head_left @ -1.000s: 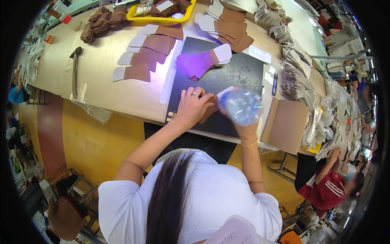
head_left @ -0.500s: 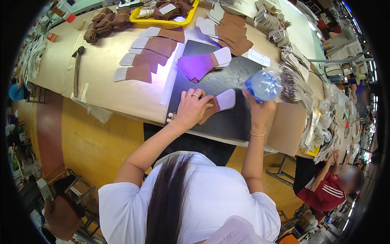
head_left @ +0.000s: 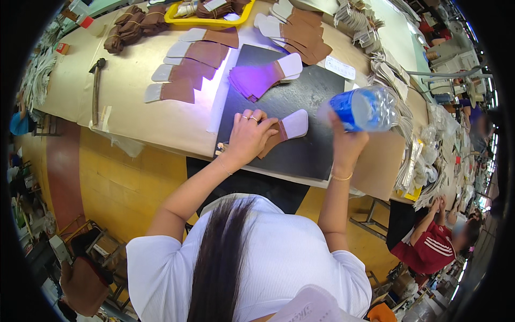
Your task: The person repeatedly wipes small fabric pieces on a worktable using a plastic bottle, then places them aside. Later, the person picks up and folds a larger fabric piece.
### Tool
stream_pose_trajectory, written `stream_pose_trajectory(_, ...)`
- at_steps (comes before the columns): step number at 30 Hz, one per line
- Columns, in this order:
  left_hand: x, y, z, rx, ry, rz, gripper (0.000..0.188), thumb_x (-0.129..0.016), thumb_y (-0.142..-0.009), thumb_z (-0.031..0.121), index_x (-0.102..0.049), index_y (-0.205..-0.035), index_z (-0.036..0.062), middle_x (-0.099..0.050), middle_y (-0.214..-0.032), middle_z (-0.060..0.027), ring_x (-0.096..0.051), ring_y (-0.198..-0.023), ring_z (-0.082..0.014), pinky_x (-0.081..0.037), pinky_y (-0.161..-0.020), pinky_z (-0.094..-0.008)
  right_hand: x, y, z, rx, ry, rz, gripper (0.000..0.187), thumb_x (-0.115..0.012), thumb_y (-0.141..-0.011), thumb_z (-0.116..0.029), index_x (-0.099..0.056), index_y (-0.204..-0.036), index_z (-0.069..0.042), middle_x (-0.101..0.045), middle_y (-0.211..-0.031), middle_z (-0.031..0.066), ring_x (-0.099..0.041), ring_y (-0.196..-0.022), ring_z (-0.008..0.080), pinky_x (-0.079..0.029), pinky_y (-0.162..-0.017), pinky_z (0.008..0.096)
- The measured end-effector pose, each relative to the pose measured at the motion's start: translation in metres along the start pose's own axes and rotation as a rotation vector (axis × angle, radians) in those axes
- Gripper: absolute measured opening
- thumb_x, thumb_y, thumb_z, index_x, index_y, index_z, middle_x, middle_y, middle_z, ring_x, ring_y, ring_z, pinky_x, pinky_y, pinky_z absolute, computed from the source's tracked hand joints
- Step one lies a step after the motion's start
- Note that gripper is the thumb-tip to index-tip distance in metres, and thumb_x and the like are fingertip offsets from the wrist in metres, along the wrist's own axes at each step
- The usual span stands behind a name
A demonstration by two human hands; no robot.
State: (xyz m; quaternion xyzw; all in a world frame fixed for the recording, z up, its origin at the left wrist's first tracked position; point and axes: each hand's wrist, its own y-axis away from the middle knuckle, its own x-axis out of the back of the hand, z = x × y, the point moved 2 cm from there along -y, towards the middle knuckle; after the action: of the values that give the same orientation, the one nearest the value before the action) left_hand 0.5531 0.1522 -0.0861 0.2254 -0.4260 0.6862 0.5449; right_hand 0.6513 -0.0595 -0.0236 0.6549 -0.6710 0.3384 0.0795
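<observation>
My left hand (head_left: 250, 137) lies at the front edge of a black mat (head_left: 316, 155). Its curled fingers grip a brown cut piece with a white end (head_left: 295, 124), pressed to the mat; the hand hides part of it. To the right, my right hand (head_left: 346, 140) is wrapped round a clear plastic bottle with a blue label (head_left: 370, 109), raised over the mat's right side. The bottle tilts, its base toward the right; its other end is blurred. Farther back on the mat, a fanned stack of similar pieces (head_left: 260, 80) lies under purple light.
More brown-and-white pieces (head_left: 185, 80) overlap in a row at left; another pile (head_left: 303, 35) lies at the back. A hammer (head_left: 97, 91), brown bundles (head_left: 134, 27) and a yellow tray (head_left: 209, 21) occupy the table. Light stacks (head_left: 383, 75) line the right. A co-worker in red (head_left: 426, 247) sits there.
My right hand has turned the bottle from showing its base toward me to lying more sideways, and moved it slightly right. My left hand keeps its hold. The whole view has shifted a little.
</observation>
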Motion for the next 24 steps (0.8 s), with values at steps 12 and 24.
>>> stream_pose_trajectory(12, 0.004, -0.003, 0.008, -0.003, -0.032, -0.052, 0.031, -0.069, -0.084, 0.026, -0.068, -0.111, 0.0129, -0.057, -0.096, -0.004, -0.051, -0.093, -0.0243, -0.037, -0.08, -0.0386, 0.034, 0.023, 0.014, 0.095, -0.106, 0.151, 0.063, -0.086, -0.073, -0.014, -0.054, -0.124, 0.003, -0.062, -0.125, 0.0124, -0.06, -0.111, 0.0224, -0.05, -0.094, 0.0363)
stream_pose_trajectory(24, 0.006, -0.002, 0.02, -0.095, 0.077, 0.047, 0.027, -0.071, -0.082, 0.014, -0.068, -0.108, 0.0084, -0.061, -0.091, -0.0049, -0.057, -0.092, -0.0239, -0.04, -0.081, -0.0387, 0.024, 0.037, 0.009, 0.038, -0.302, 0.119, 0.073, -0.086, -0.072, -0.012, -0.047, -0.132, 0.002, -0.06, -0.128, 0.0161, -0.058, -0.116, 0.0254, -0.046, -0.101, 0.0384)
